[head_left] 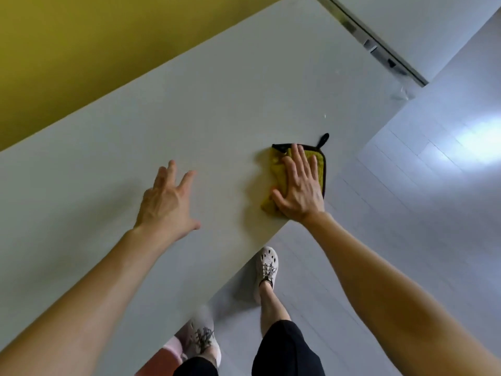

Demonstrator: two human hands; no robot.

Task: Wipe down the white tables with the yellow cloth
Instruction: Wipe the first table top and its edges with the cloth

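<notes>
Yellow and bound in a dark trim, the cloth (275,172) lies bunched under the right hand (301,191) just right of the frame's centre, close to the near edge of the white worktop (217,104). Its black hanging loop (324,139) pokes out past the fingertips. The right grip is apart, with the palm flat and the fingers straight, pressing the cloth down rather than clutching it. The left hand (168,202) is left of centre, well apart from the cloth. Its grip is apart too, fingers spread and holding nothing, and I cannot tell whether it rests on the surface or hovers just above it.

From where I stand this looks like a wipe along the edge nearest the person, with the wide stretch towards the yellow wall (81,50) in the upper left yet to cover. To do the stroke well, I would flatten the bunched cloth so more of it meets the surface, press evenly through the palm, and run long overlapping passes parallel to the edge. This near the edge the cloth could slide off onto the grey floor (433,185), so the heel of the hand belongs on it. Another white surface (423,20) shows beyond a dark gap in the upper right and is probably the next table.
</notes>
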